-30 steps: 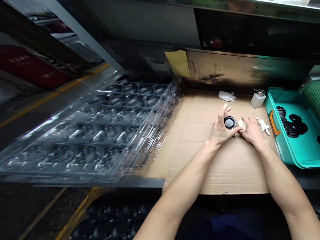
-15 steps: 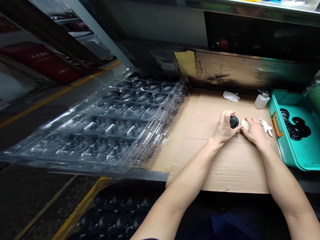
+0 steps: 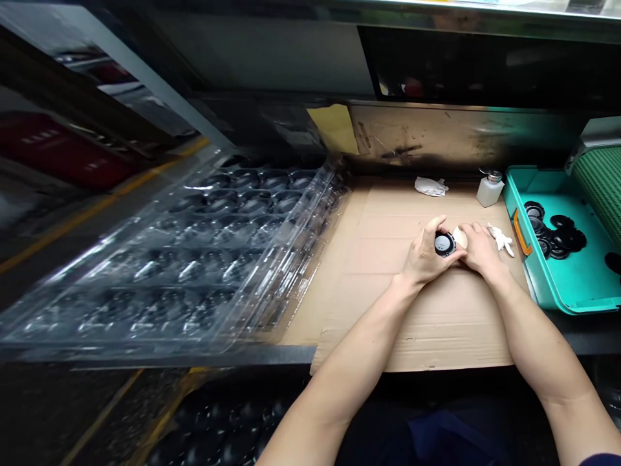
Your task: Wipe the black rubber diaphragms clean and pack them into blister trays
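Observation:
My left hand (image 3: 418, 260) grips a round black notched cap (image 3: 445, 244) by its edge, between thumb and fingers. Its grey-looking face is turned up toward me. Close beside it, my right hand (image 3: 479, 247) is closed on a cream-white round pad (image 3: 460, 237), held near the cap's right edge. I cannot tell whether pad and cap touch. Both hands are over the cardboard sheet (image 3: 359, 291). Just right of my right hand lies a crumpled white cloth or glove (image 3: 501, 239).
A turquoise bin (image 3: 548, 285) with several black round parts (image 3: 567, 238) stands at right. Behind are a white pump bottle (image 3: 490, 189) and a crumpled white wad (image 3: 431, 186). Stacked clear plastic trays (image 3: 204, 259) fill the left. A green mesh surface (image 3: 601, 188) lies far right.
The cap in my left hand has tilted, and its face now shows grey instead of black. The whole view has shifted, bringing more of the bin into sight.

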Tool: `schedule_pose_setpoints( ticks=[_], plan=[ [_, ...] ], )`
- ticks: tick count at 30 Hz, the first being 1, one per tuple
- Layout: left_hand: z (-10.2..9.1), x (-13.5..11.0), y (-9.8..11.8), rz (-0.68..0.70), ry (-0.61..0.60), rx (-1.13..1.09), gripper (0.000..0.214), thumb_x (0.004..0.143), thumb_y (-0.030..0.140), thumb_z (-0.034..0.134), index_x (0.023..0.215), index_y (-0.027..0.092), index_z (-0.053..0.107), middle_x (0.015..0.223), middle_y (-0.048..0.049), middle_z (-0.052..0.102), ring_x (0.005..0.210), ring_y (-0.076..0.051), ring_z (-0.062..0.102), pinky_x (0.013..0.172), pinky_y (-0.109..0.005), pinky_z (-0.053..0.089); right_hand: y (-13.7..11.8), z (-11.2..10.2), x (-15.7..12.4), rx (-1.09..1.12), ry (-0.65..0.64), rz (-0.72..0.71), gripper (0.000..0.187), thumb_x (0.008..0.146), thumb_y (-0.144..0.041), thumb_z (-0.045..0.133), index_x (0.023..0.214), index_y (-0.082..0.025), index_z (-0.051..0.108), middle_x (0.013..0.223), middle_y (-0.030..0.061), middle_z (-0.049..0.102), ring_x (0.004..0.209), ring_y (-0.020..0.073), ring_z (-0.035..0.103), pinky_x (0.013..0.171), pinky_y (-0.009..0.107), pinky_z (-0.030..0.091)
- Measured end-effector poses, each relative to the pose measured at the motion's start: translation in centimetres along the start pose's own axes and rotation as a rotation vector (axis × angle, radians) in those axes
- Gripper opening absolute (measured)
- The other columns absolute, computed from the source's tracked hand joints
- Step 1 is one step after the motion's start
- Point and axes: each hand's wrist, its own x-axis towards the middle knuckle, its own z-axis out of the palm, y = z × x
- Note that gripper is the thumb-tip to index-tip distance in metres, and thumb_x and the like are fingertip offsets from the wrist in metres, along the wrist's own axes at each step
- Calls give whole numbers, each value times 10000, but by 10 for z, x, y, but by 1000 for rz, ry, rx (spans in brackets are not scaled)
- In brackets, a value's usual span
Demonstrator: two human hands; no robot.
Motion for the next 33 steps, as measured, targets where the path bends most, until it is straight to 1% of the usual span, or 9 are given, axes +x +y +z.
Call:
schedule_pose_setpoints(
  ticks=[7,10,12,14,18,22,26,29,33],
  plan=[
    [1,0,12,29,26,-83,757,827,395,817,1443,236,406,1110,-71,712,1066,-205,711,967,-356,572,-1,0,0,-7,5,8,373,985,-423,557,1292,-222,629,1237,133,647,1125,321,577,970,391,412],
    [0,4,16,-205,-6,-213,598,864,444,757,1359,212,516,1015,-51,737,962,-179,723,899,-309,568,0,4,0,-7,23,10,382,988,-443,551,1288,-220,630,1230,131,650,1130,321,578,980,399,410],
    [-6,7,14,-433,-14,-262,369,929,495,655,1144,194,656,876,-28,737,821,-162,711,793,-266,549,1,7,1,0,47,20,426,988,-486,549,1309,-216,623,1233,132,650,1149,326,576,994,408,407],
    [-18,5,7,-599,-24,-214,369,964,524,580,878,187,703,754,-20,711,723,-163,676,713,-256,509,2,10,2,12,67,26,464,987,-520,546,1327,-213,619,1237,131,651,1165,329,575,1009,416,405],
    [-47,-14,-19,-693,-105,51,428,972,513,535,728,200,694,732,-51,720,781,-215,681,813,-322,499,4,14,4,27,78,20,463,981,-530,547,1312,-218,630,1225,129,654,1149,333,582,1001,428,410],
    [-78,-42,-35,-652,-193,201,475,1012,507,417,978,184,763,1180,-150,751,1253,-300,617,1154,-504,362,4,16,4,36,85,14,462,976,-541,542,1291,-216,638,1208,138,653,1130,344,584,991,442,408],
    [-107,-62,-27,-620,-358,174,734,861,612,669,1458,196,569,1578,-169,501,1509,-345,378,1237,-546,282,5,15,5,40,76,19,469,983,-531,524,1300,-202,630,1214,147,649,1129,345,577,988,439,404],
    [-118,-67,-17,-568,-450,150,926,816,536,757,1605,249,367,1615,-142,462,1522,-332,367,1251,-547,266,6,15,6,37,86,9,470,974,-528,540,1300,-202,633,1218,144,651,1135,346,580,980,433,412],
    [-117,-66,-16,-504,-439,179,778,878,444,703,1572,251,411,1486,-106,605,1434,-311,460,1226,-542,296,9,18,8,38,103,6,478,962,-529,559,1298,-199,641,1217,142,654,1128,344,592,987,435,414]
  ],
)
